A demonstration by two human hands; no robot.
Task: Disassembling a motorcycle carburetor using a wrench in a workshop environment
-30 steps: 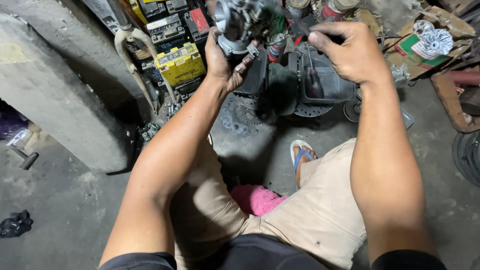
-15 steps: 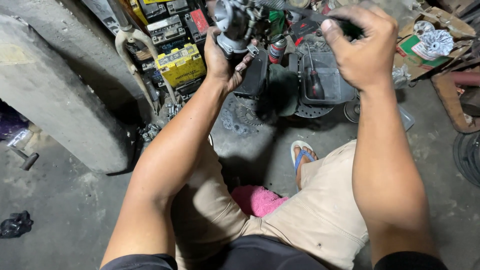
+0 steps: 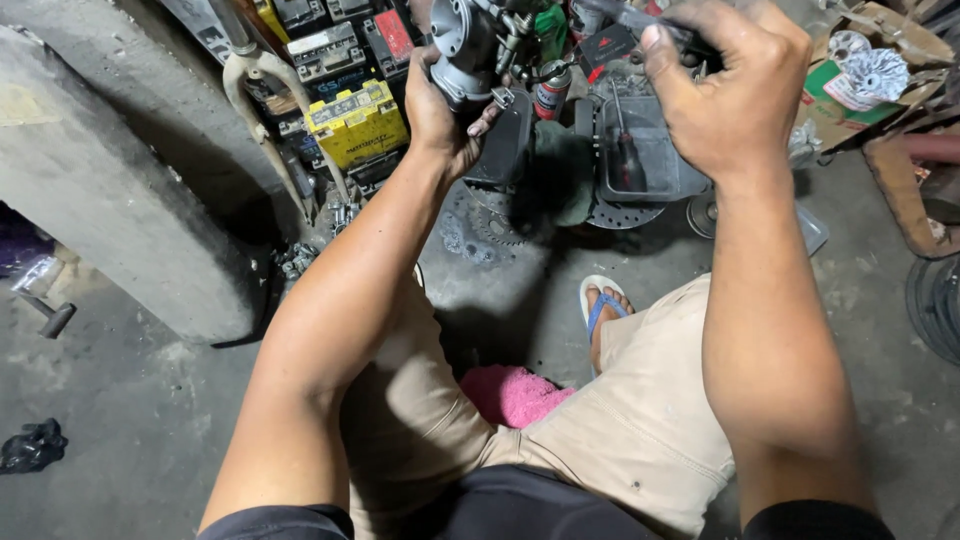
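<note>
In the head view, at the top centre of the frame, the left hand (image 3: 440, 115) is closed around a grey cast-metal carburettor body (image 3: 468, 40), holding it up above the grey concrete floor (image 3: 140, 440). To its right, near the top edge, the right hand (image 3: 730, 85) is clenched in a fist around a dark slim tool handle (image 3: 640, 18) whose tip points toward the carburettor. Below the hands lie a black plastic tray (image 3: 640, 160) and a toothed metal sprocket (image 3: 495, 225). A yellow box-shaped battery (image 3: 355, 125) stands at upper left, a pink fluffy cloth (image 3: 510, 392) lower centre.
</note>
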